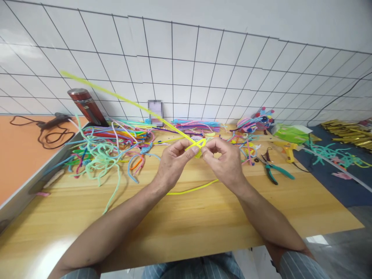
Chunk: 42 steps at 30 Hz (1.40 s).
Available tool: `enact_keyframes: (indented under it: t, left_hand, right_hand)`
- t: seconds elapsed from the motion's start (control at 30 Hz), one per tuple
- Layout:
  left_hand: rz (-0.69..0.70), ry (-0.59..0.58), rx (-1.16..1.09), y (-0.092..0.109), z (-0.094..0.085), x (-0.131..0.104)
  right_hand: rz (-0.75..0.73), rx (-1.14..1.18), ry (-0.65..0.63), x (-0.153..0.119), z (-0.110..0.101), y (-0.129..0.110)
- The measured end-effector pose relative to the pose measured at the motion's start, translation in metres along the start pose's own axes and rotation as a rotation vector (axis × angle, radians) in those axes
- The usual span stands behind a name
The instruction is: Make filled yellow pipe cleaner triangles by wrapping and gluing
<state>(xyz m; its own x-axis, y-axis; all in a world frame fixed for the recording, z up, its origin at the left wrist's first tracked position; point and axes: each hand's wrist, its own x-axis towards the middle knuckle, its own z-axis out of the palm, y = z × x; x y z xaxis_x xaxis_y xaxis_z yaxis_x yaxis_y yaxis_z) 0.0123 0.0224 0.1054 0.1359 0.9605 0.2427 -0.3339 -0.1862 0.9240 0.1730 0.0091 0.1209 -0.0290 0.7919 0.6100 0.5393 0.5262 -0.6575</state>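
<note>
A yellow pipe cleaner [130,101] is bent into small crossing loops at one end, and its long free end stretches up and to the left. My left hand [173,164] pinches the looped part from the left side, thumb and forefinger closed. From the right, my right hand [225,161] pinches the same loops with its thumb and fingers. The two hands nearly meet over the middle of the wooden table. Beneath them, another yellow strand [193,190] lies curved on the tabletop.
Tangled light green pipe cleaners [101,157] lie at the left, near a dark red flask [87,106]. Bundles of coloured stems line the tiled wall. On the right are pliers [274,170], a yellow glue gun [288,151] and a green packet [292,133].
</note>
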Motion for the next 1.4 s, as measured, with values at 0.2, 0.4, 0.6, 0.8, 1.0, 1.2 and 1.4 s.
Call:
enact_keyframes:
  t: [0.2,0.4,0.6,0.8,1.0,1.2,1.4]
  left_hand:
    - [0.004,-0.025,0.001,0.001,-0.002,0.000]
    - [0.023,-0.030,0.006,0.001,-0.001,0.000]
    - [0.005,-0.010,0.034,0.006,0.000,0.001]
    - [-0.031,-0.072,0.136,0.006,-0.005,0.005]
    - [-0.091,-0.194,0.313,-0.015,-0.010,0.007]
    - [-0.097,-0.278,0.402,-0.026,-0.010,0.006]
    - [-0.138,-0.252,0.447,-0.026,-0.011,0.009]
  right_hand:
    - [-0.016,-0.012,0.001,0.000,0.001,0.002]
    - [-0.028,0.001,0.004,0.000,0.001,0.000]
    - [-0.016,-0.013,-0.010,0.000,0.003,0.003]
    - [0.044,0.019,-0.179,0.009,-0.011,0.006]
    - [0.004,0.024,-0.188,0.013,-0.015,0.013]
    - [0.085,0.061,-0.284,0.014,-0.005,0.024]
    - [0.135,0.224,-0.310,0.017,-0.004,0.029]
